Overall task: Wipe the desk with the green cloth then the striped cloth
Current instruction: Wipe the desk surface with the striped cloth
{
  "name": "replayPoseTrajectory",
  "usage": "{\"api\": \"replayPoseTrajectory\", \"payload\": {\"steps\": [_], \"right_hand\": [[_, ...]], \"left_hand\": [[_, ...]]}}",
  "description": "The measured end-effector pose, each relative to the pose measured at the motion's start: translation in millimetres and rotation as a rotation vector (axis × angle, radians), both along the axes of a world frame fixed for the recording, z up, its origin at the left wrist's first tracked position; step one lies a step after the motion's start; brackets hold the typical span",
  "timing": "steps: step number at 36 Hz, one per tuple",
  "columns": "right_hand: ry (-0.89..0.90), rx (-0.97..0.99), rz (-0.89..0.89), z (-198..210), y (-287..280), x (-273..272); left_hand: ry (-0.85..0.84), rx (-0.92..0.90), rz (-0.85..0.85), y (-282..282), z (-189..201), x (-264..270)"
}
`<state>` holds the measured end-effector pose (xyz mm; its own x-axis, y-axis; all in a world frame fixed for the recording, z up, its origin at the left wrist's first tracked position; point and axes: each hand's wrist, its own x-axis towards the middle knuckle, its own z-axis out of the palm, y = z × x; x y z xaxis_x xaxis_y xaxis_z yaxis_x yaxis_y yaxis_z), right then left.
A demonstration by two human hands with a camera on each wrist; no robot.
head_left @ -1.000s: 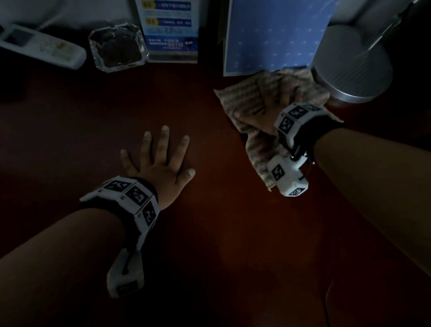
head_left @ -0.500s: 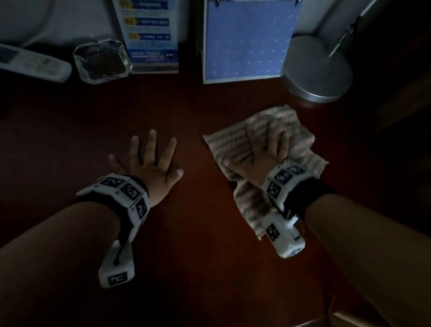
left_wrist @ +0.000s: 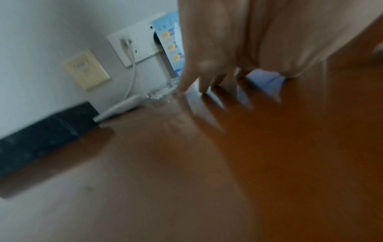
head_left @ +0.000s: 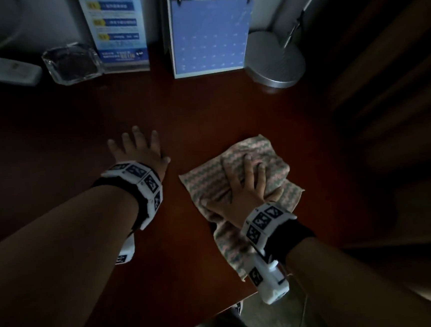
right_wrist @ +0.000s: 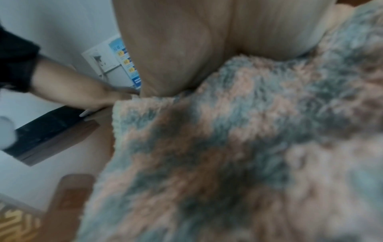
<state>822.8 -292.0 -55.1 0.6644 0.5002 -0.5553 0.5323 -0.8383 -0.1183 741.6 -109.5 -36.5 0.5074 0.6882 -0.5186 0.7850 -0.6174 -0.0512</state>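
Note:
The striped cloth (head_left: 212, 183), pink and grey-green, lies crumpled on the dark red-brown desk (head_left: 51, 151) near its front right corner. My right hand (head_left: 245, 184) presses flat on top of the cloth with the fingers spread. In the right wrist view the fluffy striped cloth (right_wrist: 228, 139) fills the frame under my palm. My left hand (head_left: 140, 151) rests flat on the bare desk to the left of the cloth, fingers straight; the left wrist view shows its fingertips (left_wrist: 202, 85) touching the wood. No green cloth is in view.
Along the back wall stand a white remote (head_left: 0, 68), a glass ashtray (head_left: 71, 63), a blue leaflet stand (head_left: 116, 28), a blue calendar (head_left: 211, 38) and a round metal lamp base (head_left: 274, 61). The desk's front edge (head_left: 209, 317) runs just below my right wrist.
My right hand has dragged the striped cloth from the back of the desk, by the calendar, toward the front edge. The left hand has stayed flat on the desk.

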Motion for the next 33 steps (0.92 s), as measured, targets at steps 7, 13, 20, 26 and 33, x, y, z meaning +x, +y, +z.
{"api": "replayPoseTrajectory", "payload": {"steps": [7,13,20,26,33], "right_hand": [[0.021,-0.044,0.050,1.7,-2.8,3.2],[0.010,-0.029,0.097,-1.6,6.3,25.8],[-0.014,0.031,0.133,-1.3,22.9,68.7],[-0.052,0.059,0.177,-6.7,21.9,78.6],[-0.114,0.086,0.203,-4.7,-29.4,47.5]], "left_hand": [[-0.095,-0.028,-0.164,-27.3,2.7,17.1],[-0.069,-0.178,-0.018,-60.6,-6.8,39.5],[-0.108,-0.153,0.035,-63.4,-20.0,40.7],[-0.085,-0.198,0.056,-61.7,-14.5,41.5],[-0.078,-0.245,0.058,-61.4,-10.0,40.4]]}}
